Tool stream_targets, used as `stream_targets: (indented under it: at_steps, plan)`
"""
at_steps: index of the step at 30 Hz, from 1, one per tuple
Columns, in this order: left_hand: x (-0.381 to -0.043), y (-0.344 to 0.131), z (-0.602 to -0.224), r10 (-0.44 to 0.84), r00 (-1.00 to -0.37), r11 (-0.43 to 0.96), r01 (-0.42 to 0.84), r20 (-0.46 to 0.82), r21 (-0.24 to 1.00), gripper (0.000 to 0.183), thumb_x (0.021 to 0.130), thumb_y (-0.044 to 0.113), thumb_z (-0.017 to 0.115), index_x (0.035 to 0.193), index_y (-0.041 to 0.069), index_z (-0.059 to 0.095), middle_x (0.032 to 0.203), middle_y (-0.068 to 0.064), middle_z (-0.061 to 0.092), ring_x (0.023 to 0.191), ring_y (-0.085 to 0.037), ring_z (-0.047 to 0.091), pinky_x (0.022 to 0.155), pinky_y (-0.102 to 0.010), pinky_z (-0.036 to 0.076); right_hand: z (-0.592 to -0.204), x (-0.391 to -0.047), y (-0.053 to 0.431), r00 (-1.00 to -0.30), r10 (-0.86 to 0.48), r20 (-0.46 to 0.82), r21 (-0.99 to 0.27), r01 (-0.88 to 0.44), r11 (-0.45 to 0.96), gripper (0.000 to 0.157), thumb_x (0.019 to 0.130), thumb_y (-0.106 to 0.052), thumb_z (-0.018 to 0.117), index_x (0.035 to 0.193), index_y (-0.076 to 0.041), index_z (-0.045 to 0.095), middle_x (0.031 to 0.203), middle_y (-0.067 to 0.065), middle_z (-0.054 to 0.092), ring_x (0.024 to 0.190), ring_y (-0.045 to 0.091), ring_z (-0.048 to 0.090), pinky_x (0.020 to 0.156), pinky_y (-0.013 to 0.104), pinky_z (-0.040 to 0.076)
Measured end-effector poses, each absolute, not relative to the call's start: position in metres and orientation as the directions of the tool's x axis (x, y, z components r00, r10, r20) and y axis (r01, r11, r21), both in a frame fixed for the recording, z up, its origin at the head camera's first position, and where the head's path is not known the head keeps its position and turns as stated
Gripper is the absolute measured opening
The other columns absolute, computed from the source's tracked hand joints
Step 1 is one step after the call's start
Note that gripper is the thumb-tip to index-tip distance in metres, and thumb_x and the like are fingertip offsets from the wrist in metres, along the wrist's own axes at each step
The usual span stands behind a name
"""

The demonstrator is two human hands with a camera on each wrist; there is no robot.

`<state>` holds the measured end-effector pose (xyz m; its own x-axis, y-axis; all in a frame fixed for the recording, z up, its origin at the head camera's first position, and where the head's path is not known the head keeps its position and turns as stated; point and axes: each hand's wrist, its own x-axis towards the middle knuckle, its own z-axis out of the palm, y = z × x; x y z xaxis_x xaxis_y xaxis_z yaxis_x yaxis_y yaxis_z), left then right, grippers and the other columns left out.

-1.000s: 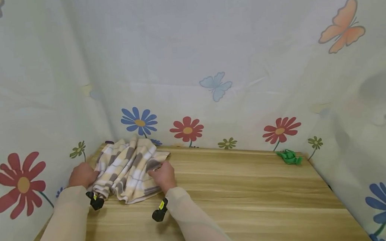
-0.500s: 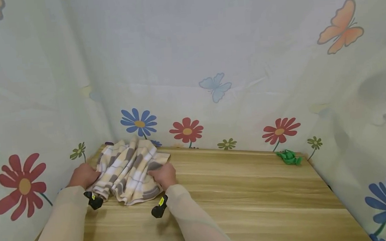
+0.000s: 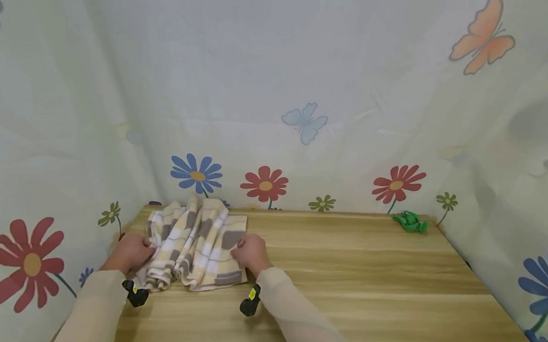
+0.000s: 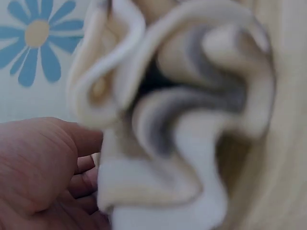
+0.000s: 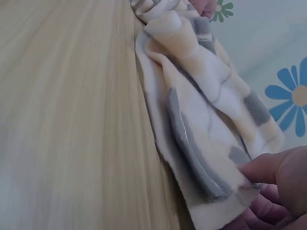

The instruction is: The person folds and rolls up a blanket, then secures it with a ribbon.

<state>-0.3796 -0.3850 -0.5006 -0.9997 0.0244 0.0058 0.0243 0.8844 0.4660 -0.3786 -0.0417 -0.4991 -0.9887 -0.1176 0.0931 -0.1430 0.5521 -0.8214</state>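
Note:
A plaid fleece cloth (image 3: pixel 198 245) in beige, white and grey lies bunched in upright folds at the far left of the table. My left hand (image 3: pixel 132 253) grips its left edge; in the left wrist view the thumb is at the fabric and the curled fingers (image 4: pixel 84 184) go partly out of sight behind it. The right edge is pinched between thumb and fingers of my right hand (image 3: pixel 252 253). In the right wrist view the thumb (image 5: pixel 264 167) presses on top of the cloth near a grey-bordered corner, with the fingers underneath.
The wood-grain table (image 3: pixel 358 281) is walled by a pale curtain (image 3: pixel 368 79) printed with flowers and butterflies. A crumpled green item (image 3: pixel 410 222) lies at the back right corner. Something small and dark (image 3: pixel 155 203) sits at the back left corner.
Both hands have shifted to the right, the right hand more, and the cloth has moved with them. Its right part is spread flatter and wider than before.

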Motion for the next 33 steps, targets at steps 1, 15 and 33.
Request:
stream_targets:
  at_steps: [1, 15, 33]
  plan:
    - [-0.38, -0.381, -0.502, 0.036, -0.999, 0.882, 0.034, 0.005, 0.47, 0.04, 0.096, 0.023, 0.061, 0.061, 0.017, 0.042, 0.057, 0.006, 0.034, 0.055, -0.015, 0.041, 0.056, -0.03, 0.033, -0.499, -0.379, -0.035, -0.988, -0.124, 0.087, -0.823, -0.141, 0.55, 0.056, 0.085, -0.004, 0.077, 0.048, -0.016, 0.036, 0.045, -0.008, 0.026, 0.042, 0.009, 0.03, 0.047, 0.024, 0.03]
    - [-0.358, -0.301, -0.498, 0.132, -0.991, 0.831, 0.124, 0.024, 0.542, 0.011, 0.092, 0.013, 0.065, 0.09, 0.003, 0.062, 0.081, -0.007, 0.061, 0.075, -0.021, 0.055, 0.066, -0.034, 0.045, -0.499, -0.355, 0.086, -0.983, -0.17, 0.072, -0.765, -0.164, 0.622, 0.04, 0.088, -0.007, 0.074, 0.061, -0.013, 0.045, 0.056, -0.006, 0.036, 0.051, 0.01, 0.038, 0.051, 0.026, 0.033]
    - [-0.325, -0.28, -0.5, 0.138, -0.988, 0.741, 0.151, 0.072, 0.654, 0.025, 0.092, 0.006, 0.073, 0.111, -0.007, 0.063, 0.098, -0.017, 0.07, 0.092, -0.028, 0.066, 0.077, -0.04, 0.054, -0.498, -0.3, 0.241, -1.0, 0.02, -0.018, -0.714, 0.027, 0.7, 0.012, 0.093, -0.014, 0.074, 0.091, -0.004, 0.069, 0.085, 0.005, 0.066, 0.076, 0.016, 0.056, 0.064, 0.028, 0.046]
